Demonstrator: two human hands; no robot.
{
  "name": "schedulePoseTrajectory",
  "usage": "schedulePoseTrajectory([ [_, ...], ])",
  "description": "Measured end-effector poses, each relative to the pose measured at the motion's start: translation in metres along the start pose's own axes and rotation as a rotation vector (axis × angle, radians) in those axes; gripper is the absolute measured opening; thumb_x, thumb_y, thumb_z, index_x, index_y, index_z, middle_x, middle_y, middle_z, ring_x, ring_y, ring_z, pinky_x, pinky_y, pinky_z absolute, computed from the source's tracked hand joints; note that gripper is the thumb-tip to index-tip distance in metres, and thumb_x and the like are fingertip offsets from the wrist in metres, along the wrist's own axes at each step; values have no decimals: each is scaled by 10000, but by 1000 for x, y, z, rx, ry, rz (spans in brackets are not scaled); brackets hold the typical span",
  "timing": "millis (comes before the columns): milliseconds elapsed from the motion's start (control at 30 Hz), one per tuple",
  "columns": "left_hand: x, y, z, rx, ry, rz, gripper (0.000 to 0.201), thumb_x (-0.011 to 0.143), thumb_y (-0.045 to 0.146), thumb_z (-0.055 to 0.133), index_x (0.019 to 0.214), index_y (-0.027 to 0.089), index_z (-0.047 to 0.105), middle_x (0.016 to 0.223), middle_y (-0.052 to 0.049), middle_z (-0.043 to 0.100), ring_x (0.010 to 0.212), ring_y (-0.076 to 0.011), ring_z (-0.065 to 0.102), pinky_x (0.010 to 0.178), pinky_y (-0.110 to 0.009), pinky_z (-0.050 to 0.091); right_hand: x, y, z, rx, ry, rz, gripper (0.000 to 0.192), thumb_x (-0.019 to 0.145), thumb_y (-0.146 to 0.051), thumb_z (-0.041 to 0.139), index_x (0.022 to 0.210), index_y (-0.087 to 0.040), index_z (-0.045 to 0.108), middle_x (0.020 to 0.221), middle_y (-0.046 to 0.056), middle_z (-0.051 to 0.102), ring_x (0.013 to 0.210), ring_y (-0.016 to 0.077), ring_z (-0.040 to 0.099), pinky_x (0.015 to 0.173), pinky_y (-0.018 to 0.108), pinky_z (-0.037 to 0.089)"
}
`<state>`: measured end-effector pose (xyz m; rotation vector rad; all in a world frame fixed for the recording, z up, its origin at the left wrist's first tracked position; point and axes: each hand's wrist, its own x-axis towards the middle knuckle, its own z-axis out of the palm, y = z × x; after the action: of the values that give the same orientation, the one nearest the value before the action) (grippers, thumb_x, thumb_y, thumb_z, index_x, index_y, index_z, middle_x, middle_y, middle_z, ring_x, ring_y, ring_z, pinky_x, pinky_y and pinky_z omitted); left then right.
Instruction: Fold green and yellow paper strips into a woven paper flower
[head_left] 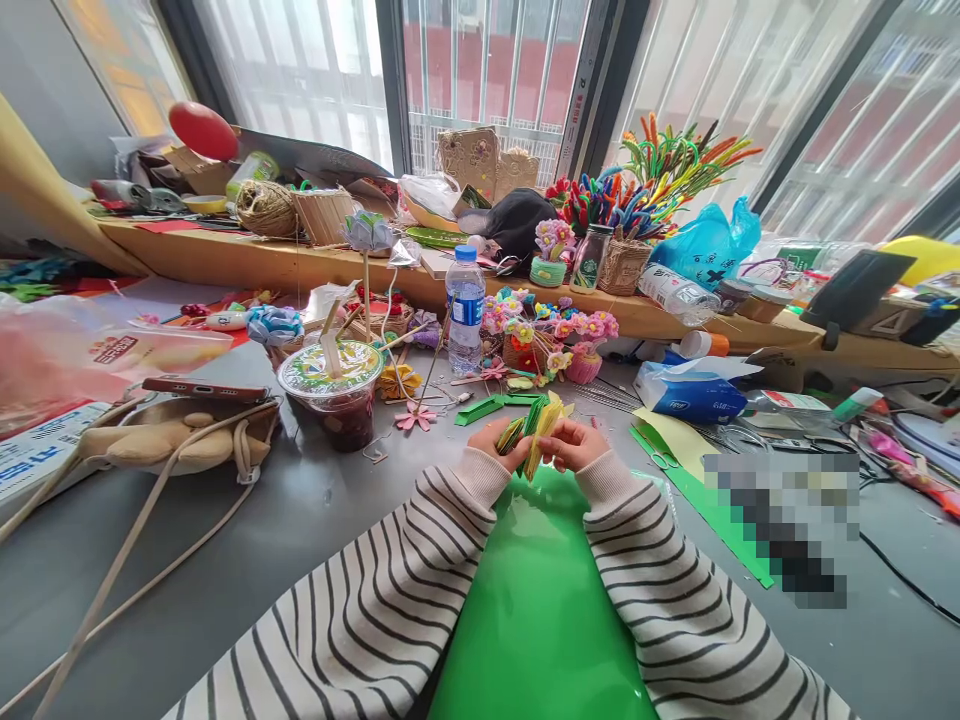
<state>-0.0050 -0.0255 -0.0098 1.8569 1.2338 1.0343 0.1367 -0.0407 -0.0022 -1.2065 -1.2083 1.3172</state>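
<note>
Green-yellow paper bundle (534, 432) half-hidden between both hands.

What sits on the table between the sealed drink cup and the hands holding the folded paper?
In the head view, a pink paper flower lies between the cup and the left hand; otherwise grey table.

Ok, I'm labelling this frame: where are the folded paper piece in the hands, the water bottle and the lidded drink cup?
folded paper piece (534, 432), head view, on its yellow and green folds.
water bottle (466, 310), head view, on its blue label.
lidded drink cup (331, 372), head view, on its printed lid.
</note>
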Motion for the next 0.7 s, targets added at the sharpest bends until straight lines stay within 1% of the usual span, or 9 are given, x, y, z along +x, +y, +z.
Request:
schedulePoseTrajectory([
  [100,1,-3,2,-90,-10,-14,206,657,344,491,586,155,456,550,14,446,522,-90,391,517,-225,322,0,0,4,10,11,6,299,455,-386,697,549,-151,540,430,-53,503,395,52,443,381,187,339],
  [200,0,-2,2,-168,-36,-27,244,669,382,483,613,145,491,557,4,469,525,-92,408,513,-224,335,0,0,6,50,31,29,321,430,-406,701,543,-152,542,445,-55,503,398,49,442,410,198,362],
  [333,-2,2,1,-260,-81,-62,303,689,432,458,649,138,520,474,27,423,453,-73,372,442,-207,305,0,2,5,67,56,35,325,430,-409,701,528,-155,524,455,-59,501,414,53,458,440,205,382],
  [533,-1,2,2,-403,-121,-129,367,630,505,497,655,140,488,432,53,390,388,-54,326,385,-199,267,0,4,5,149,62,56,339,429,-365,716,634,-160,541,527,-52,558,453,67,511,479,217,423],
  [633,0,1,2,-367,-119,-119,350,635,489,502,657,140,495,445,44,403,415,-65,351,402,-202,286,-1,3,5,161,77,64,365,412,-342,727,661,-168,523,540,-48,578,477,83,541,496,227,444],
  [700,0,-1,2,-307,-85,-81,317,639,458,515,655,141,509,494,25,445,471,-80,394,447,-208,322,-1,1,6,134,84,56,357,423,-347,722,658,-161,528,545,-40,581,482,84,547,507,232,455],
])
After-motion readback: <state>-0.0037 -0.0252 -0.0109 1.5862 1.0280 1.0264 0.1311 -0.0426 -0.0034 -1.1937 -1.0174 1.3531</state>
